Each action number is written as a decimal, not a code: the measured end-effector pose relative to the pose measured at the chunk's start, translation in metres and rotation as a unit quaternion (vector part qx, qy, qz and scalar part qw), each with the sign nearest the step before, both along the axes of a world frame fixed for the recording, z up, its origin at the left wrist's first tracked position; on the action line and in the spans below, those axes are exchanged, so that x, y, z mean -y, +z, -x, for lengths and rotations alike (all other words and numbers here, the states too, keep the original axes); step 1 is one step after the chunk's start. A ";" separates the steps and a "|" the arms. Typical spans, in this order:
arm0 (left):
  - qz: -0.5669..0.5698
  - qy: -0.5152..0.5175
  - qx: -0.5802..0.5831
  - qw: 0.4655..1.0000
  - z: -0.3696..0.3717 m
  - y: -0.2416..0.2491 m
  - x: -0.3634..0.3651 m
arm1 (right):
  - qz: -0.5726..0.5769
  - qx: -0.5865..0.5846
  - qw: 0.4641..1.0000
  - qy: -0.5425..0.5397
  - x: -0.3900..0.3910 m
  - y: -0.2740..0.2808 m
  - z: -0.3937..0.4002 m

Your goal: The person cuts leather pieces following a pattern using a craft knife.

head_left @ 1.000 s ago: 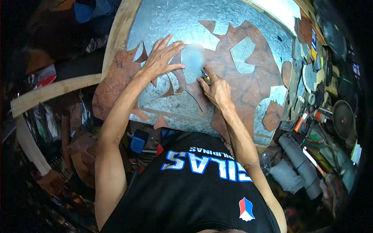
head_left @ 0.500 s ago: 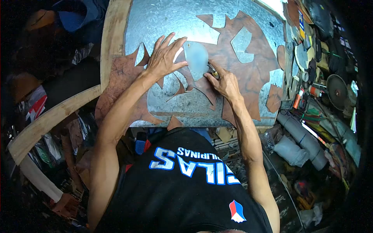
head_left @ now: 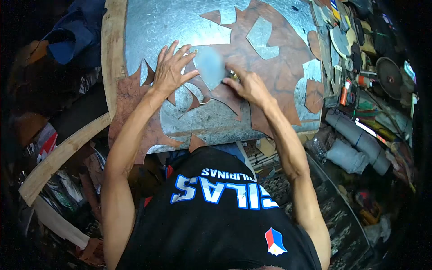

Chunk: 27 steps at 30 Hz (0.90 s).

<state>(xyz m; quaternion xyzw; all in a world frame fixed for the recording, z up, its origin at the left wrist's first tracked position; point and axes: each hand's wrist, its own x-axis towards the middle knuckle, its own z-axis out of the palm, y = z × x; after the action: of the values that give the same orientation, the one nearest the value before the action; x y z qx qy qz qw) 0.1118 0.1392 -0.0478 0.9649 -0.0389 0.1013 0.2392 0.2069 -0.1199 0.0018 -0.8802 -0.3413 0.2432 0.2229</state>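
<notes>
A pale, rounded template (head_left: 209,68) tapers to a point at its near end and lies on a brown, marbled sheet of leather (head_left: 283,72). My left hand (head_left: 173,74) rests at its left side, fingers spread, with fingertips and thumb at its edge. Close to the template's right edge, my right hand (head_left: 252,87) is closed around a small knife (head_left: 232,75) with a brass-coloured part; its blade cannot be made out. Several shapes have been cut from the leather, leaving gaps and narrow strips.
Under the leather is a metal-topped table (head_left: 180,20) with a wooden edge (head_left: 112,45). A loose pale template (head_left: 261,38) lies on the leather, farther right. Templates, an orange tube (head_left: 345,92) and a round dark disc (head_left: 388,77) crowd the right side.
The whole view has shifted, so the table appears farther left. My right hand has moved slightly away from me along the template's right edge. My left hand keeps its place.
</notes>
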 end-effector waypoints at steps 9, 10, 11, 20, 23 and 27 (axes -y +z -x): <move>-0.139 -0.019 -0.045 0.989 -0.012 0.025 0.015 | 0.047 0.062 0.992 -0.100 0.057 0.064 -0.022; -0.167 -0.072 -0.036 0.983 -0.014 0.024 0.016 | 0.056 0.044 0.996 -0.055 0.057 0.067 -0.011; -0.195 -0.123 -0.028 0.973 -0.016 0.023 0.017 | 0.064 0.024 0.998 -0.006 0.054 0.070 0.000; -0.012 -0.182 -0.511 0.840 -0.123 0.086 0.016 | -0.088 0.079 0.993 -0.025 -0.080 0.012 0.039; -0.005 -0.178 -0.514 0.839 -0.135 0.073 0.022 | -0.033 0.075 0.995 -0.059 -0.105 0.000 0.032; 0.002 -0.179 -0.518 0.837 -0.144 0.062 0.036 | -0.032 0.104 0.991 -0.071 -0.111 -0.011 0.032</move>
<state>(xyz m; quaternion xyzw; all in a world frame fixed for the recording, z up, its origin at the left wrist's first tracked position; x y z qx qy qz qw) 0.2554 0.1036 0.0140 0.8521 -0.0806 -0.4577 0.2407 0.1745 -0.0091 -0.0090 -0.9153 -0.3066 0.1225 0.2310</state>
